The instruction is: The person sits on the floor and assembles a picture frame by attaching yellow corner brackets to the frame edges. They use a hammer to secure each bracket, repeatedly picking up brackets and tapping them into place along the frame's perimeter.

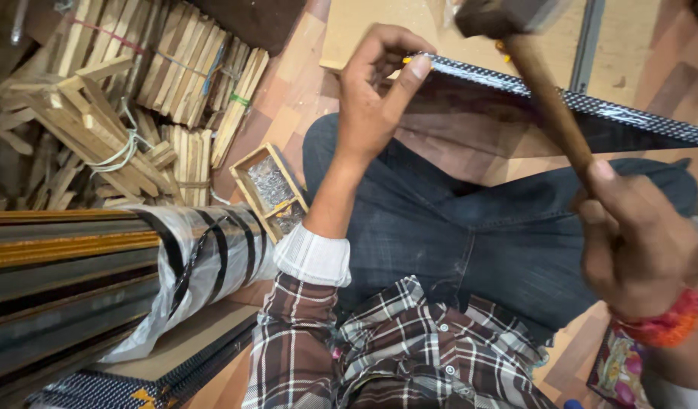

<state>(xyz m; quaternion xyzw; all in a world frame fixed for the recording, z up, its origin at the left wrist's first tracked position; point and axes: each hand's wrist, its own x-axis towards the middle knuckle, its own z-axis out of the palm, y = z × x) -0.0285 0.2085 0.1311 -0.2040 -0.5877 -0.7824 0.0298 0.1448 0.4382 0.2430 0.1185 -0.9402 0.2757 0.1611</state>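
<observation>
Two hands at work over lap in dark jeans (470, 235): left hand (372, 102) pinching corner of dark patterned picture-frame moulding (561, 113) with glossy dotted edge, resting across knees; right hand (640, 242) closed round brown wooden handle of hammer (542, 83), blurred metal head raised above frame. Further left, small wooden box of silvery nails (272, 189), bundles of pale tied wood strips (167, 83), plastic-wrapped long mouldings (99, 265).

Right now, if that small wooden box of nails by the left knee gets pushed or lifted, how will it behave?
The wooden box looks rigid, and its flat base should probably slide rather than roll. Filled with metal nails, it is likely heavy for its size. It is open-topped, so tilting it would probably spill them.
</observation>
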